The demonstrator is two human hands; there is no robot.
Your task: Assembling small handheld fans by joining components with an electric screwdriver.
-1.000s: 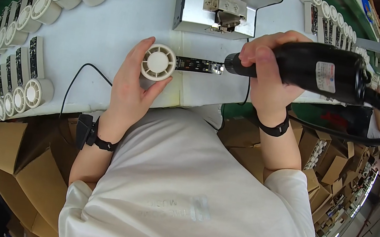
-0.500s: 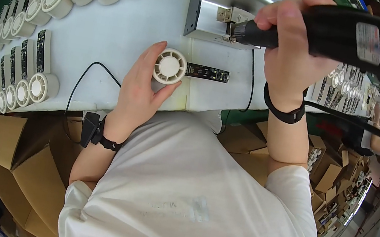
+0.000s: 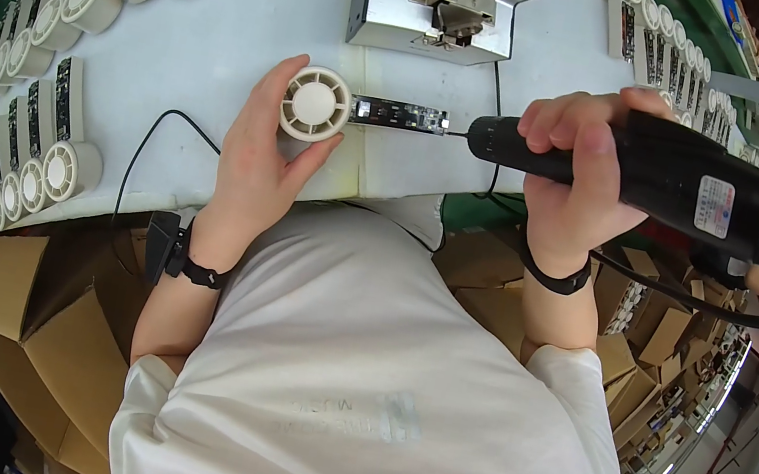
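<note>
Between the thumb and fingers of my left hand is the round, vented white cap of a small device. Its narrow arm with a dark circuit board points right along the table. My right hand is wrapped round a black electric screwdriver, held level. The screwdriver's thin bit meets or nearly meets the board's right end; exact contact is too small to tell. Behind them stands a metal screw feeder with a small bracket on its front.
Rows of similar white devices line the table's left side, and more stand at the far right. A thin black cable runs over the table's near edge. Open cardboard boxes sit below at left, with others at right.
My right hand has brought the screwdriver from the screw feeder's front down toward me, to the board's right end. The view has shifted somewhat; my left hand keeps its hold on the device.
</note>
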